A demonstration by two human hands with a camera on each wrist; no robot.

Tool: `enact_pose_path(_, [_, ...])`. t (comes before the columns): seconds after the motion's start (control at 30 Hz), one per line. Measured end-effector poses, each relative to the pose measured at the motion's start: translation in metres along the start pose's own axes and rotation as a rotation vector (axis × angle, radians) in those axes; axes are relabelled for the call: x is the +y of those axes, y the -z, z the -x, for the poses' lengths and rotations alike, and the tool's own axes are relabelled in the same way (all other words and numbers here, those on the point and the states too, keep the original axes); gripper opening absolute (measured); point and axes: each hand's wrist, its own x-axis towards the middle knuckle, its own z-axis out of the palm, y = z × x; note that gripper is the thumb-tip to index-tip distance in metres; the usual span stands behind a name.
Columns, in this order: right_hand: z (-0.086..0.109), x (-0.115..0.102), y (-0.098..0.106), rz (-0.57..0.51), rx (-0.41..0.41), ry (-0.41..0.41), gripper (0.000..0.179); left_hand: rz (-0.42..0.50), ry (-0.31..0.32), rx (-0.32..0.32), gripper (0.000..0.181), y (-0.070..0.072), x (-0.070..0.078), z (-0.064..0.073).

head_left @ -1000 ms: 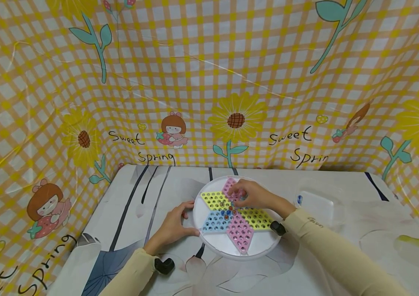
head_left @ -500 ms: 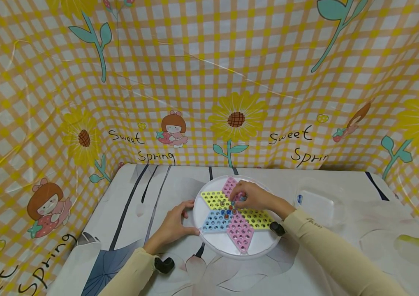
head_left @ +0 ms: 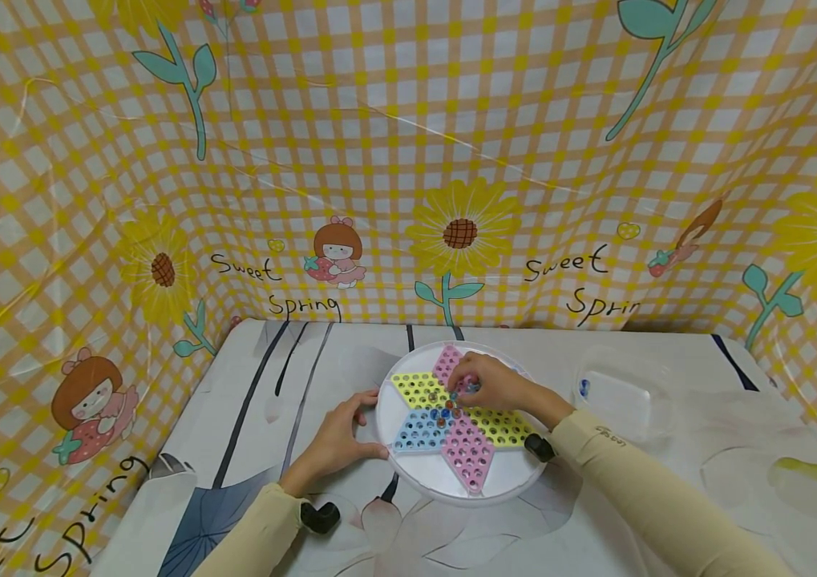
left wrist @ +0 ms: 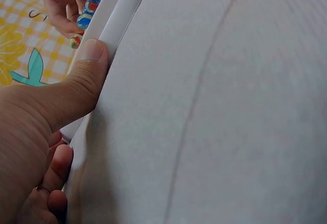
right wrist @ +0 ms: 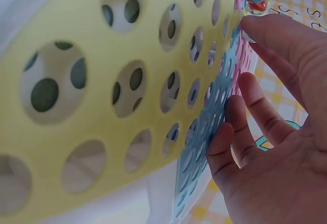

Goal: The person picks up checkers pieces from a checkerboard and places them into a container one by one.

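A sideways brush by the right hand (head_left: 495, 382), fingers bent but whether pinching anything I cannot tell, could scatter the small multicoloured glass marbles (head_left: 446, 414) at the centre of the round white plastic star-patterned board (head_left: 422, 479), whose left rim the wide-spread left hand (head_left: 337, 435) touches.
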Motion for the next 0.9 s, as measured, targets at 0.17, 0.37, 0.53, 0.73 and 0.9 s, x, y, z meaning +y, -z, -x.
enact_pose_path(0.17, [0.000, 0.000, -0.001, 0.011, 0.001, -0.003, 0.013, -0.007, 0.010, -0.008, 0.085, 0.000, -0.001, -0.001])
enact_pose_path(0.37, [-0.001, 0.001, 0.000, 0.010, -0.006, -0.005, 0.012, -0.007, 0.013, -0.013, 0.086, 0.000, -0.002, -0.001])
enact_pose_path(0.53, [-0.001, -0.001, 0.004, 0.001, -0.013, -0.011, 0.011, 0.002, 0.020, -0.015, 0.086, 0.000, -0.002, 0.000])
enact_pose_path(0.73, [-0.001, -0.002, 0.008, 0.005, 0.016, 0.005, 0.011, 0.005, 0.023, -0.014, 0.087, -0.001, -0.003, 0.000])
enact_pose_path(0.9, [0.000, -0.001, 0.013, 0.006, 0.047, 0.023, 0.012, -0.005, 0.019, -0.008, 0.087, -0.001, -0.003, -0.001])
